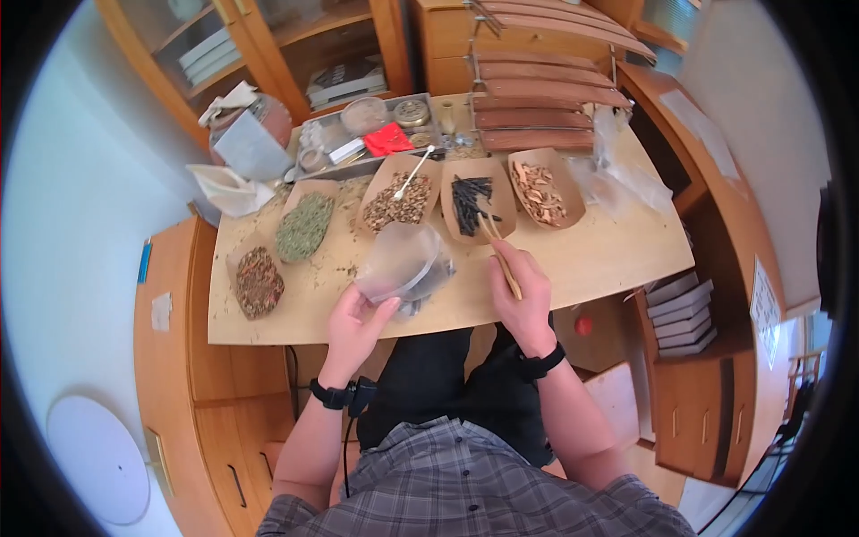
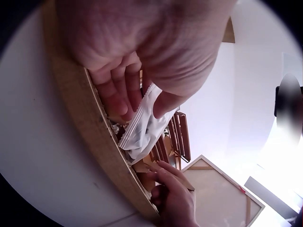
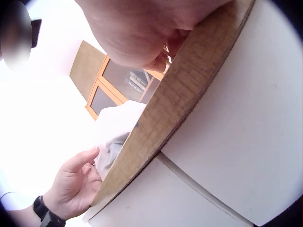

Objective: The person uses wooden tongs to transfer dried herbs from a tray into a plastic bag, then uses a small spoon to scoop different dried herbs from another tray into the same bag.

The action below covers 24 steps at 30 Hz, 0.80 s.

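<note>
A translucent plastic pouch [image 1: 404, 259] is pinched at its lower left side by the left hand [image 1: 353, 329], over the table's front part; in the left wrist view the pouch [image 2: 147, 127] hangs between thumb and fingers. The right hand [image 1: 523, 300] grips wooden tongs [image 1: 503, 259], whose tips reach the dark strips [image 1: 469, 202] in a cardboard tray [image 1: 501, 208]. Whether the tips hold a strip cannot be told. Dark content shows inside the pouch's right part.
Trays hold pale chips [image 1: 539, 192], brown pieces with a white spoon [image 1: 414, 174], green leaves [image 1: 304, 225] and a reddish mix [image 1: 258, 284]. Behind stand a grey tray of small items with a red packet [image 1: 388, 139], a wooden slatted rack [image 1: 546, 98] and clear plastic bags [image 1: 617, 174].
</note>
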Motion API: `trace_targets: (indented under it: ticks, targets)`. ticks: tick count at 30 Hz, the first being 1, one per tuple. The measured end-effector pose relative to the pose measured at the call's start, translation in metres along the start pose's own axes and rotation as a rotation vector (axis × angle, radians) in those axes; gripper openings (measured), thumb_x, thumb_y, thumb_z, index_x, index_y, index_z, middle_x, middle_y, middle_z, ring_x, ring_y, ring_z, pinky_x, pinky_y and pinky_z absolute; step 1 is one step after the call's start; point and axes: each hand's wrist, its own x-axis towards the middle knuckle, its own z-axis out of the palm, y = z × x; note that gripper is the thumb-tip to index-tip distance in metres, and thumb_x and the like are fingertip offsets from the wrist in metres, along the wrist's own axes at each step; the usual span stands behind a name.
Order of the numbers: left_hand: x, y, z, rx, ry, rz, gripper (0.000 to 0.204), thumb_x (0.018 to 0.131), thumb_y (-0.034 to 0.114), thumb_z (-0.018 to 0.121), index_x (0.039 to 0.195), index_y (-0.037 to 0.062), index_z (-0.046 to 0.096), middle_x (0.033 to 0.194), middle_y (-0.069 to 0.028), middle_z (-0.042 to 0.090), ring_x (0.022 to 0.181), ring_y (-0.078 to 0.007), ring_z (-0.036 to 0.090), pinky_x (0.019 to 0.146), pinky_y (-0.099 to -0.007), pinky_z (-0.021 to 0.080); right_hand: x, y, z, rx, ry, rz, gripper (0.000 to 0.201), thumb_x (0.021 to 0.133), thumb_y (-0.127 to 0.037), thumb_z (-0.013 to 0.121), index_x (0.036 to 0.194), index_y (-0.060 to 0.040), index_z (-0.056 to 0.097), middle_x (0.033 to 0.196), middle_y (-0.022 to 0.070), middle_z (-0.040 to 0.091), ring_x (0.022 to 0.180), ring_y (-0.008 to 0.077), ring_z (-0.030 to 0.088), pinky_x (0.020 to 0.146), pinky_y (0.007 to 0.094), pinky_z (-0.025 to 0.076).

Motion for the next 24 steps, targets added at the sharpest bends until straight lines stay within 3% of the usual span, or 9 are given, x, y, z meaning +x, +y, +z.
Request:
trace_targets:
  ticks: [5, 7, 11, 13, 17, 24]
  targets:
    - [0.004, -0.005, -0.006, 0.032, -0.062, 0.021, 0.041, 0.105, -0.003, 0.076, 0.143, -0.0033, 0.062, 0.137, -0.0103, 0.072, 0.126, -0.0184, 0.070, 0.112, -0.0363, 0.056, -0.003, 0.009, 0.004, -0.071, 0.058, -0.014, 0.043, 0.102, -0.002, 0.073, 0.145, -0.0039, 0.068, 0.122, 0.0190, 0.071, 0.106, 0.0356, 0.073, 0.089, 0.0422, 0.059]
    - [0.005, -0.009, -0.005, 0.021, -0.024, 0.039, 0.032, 0.104, 0.006, 0.080, 0.135, 0.0004, 0.070, 0.127, -0.0051, 0.077, 0.116, -0.0130, 0.071, 0.105, -0.0334, 0.056, -0.004, 0.010, 0.005, -0.054, 0.094, 0.067, 0.053, 0.102, -0.003, 0.074, 0.154, -0.0043, 0.060, 0.127, 0.0198, 0.065, 0.113, 0.0364, 0.068, 0.096, 0.0432, 0.057]
    - [0.005, -0.007, -0.005, -0.003, -0.006, 0.039, 0.029, 0.104, 0.006, 0.080, 0.132, 0.0011, 0.071, 0.125, -0.0037, 0.077, 0.111, -0.0113, 0.071, 0.102, -0.0317, 0.057, -0.003, 0.010, 0.002, -0.086, 0.040, 0.064, 0.058, 0.102, -0.005, 0.075, 0.157, -0.0038, 0.057, 0.124, 0.0194, 0.064, 0.112, 0.0358, 0.066, 0.098, 0.0431, 0.056]
    - [0.005, -0.006, -0.008, 0.000, -0.059, 0.002, 0.027, 0.106, -0.002, 0.076, 0.132, -0.0021, 0.068, 0.131, -0.0077, 0.073, 0.122, -0.0161, 0.070, 0.110, -0.0338, 0.057, -0.004, 0.012, 0.003, -0.094, 0.050, 0.068, 0.056, 0.102, -0.006, 0.076, 0.156, -0.0033, 0.059, 0.123, 0.0193, 0.064, 0.110, 0.0353, 0.066, 0.097, 0.0429, 0.056]
    - [0.003, 0.008, -0.004, -0.078, -0.019, -0.021, 0.022, 0.106, 0.000, 0.076, 0.127, -0.0015, 0.070, 0.127, -0.0067, 0.075, 0.118, -0.0148, 0.072, 0.109, -0.0330, 0.058, -0.007, 0.017, 0.007, -0.034, 0.050, 0.089, 0.055, 0.102, -0.007, 0.076, 0.154, -0.0031, 0.060, 0.122, 0.0190, 0.064, 0.109, 0.0347, 0.066, 0.095, 0.0423, 0.055]
    - [0.004, 0.006, -0.005, -0.052, 0.011, -0.030, 0.019, 0.107, 0.007, 0.078, 0.124, 0.0009, 0.072, 0.119, -0.0042, 0.078, 0.111, -0.0119, 0.073, 0.102, -0.0308, 0.058, -0.006, 0.012, 0.005, -0.074, 0.097, 0.099, 0.051, 0.104, -0.010, 0.076, 0.153, -0.0027, 0.061, 0.108, 0.0130, 0.058, 0.092, 0.0280, 0.059, 0.084, 0.0398, 0.053]
